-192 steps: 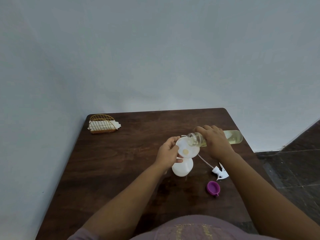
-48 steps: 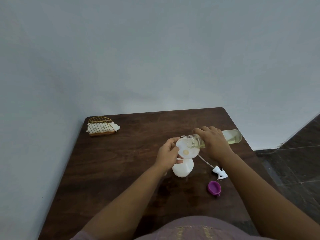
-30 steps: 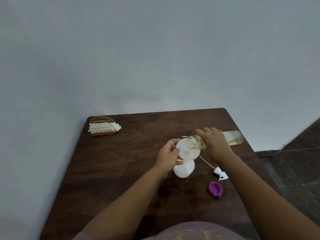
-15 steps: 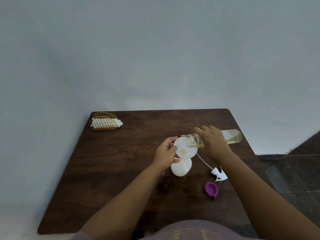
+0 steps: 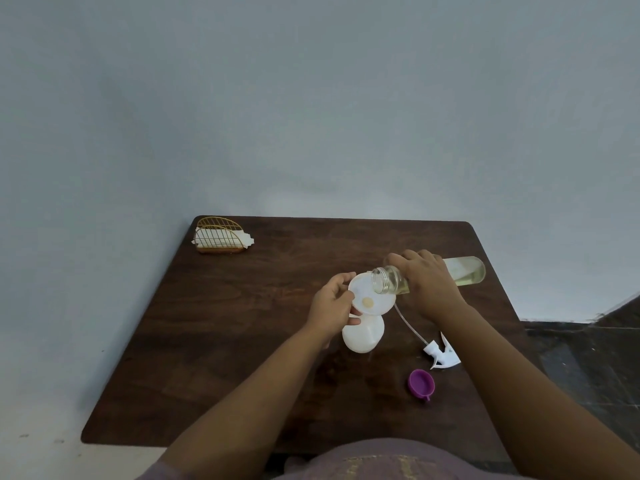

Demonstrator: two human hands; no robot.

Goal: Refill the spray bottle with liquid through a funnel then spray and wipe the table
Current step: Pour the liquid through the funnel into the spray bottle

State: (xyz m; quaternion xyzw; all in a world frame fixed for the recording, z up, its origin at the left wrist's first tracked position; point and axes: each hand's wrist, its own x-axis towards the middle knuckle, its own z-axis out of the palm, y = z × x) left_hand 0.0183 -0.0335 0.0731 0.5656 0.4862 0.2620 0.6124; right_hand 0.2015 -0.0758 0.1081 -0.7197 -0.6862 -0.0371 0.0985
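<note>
1. We see the left hand (image 5: pixel 332 303) curled around the rim of a white funnel (image 5: pixel 371 299), steadying it where it sits in the mouth of the white spray bottle (image 5: pixel 363 336) just below that hand's fingers.
2. The right hand (image 5: pixel 427 282) is wrapped around a clear bottle (image 5: pixel 465 273) tipped close to level, its open mouth over the funnel's far edge, just beside the left hand's fingertips.
3. Pale yellow liquid pools at the funnel's throat, and about 1 half-layer remains along the clear bottle's lower side; we judge the pour to be under way, not finished.
4. How full the spray bottle is we cannot tell (its wall is opaque from here).
5. Already done, as things lie: the spray head (image 5: pixel 441 353) is off, lying with its dip tube on the table (image 5: pixel 225 341) below the right wrist, and a purple cap (image 5: pixel 420 382) rests nearer us than that, between the 2 forearms.
6. Left to do, in our judgement: end the pour, lift out the funnel, screw the spray head back on, spray, then wipe.
7. A gold wire holder (image 5: pixel 220 235) with white paper in it stands at the far corner, well apart from the left hand; it may supply the wipe.
</note>
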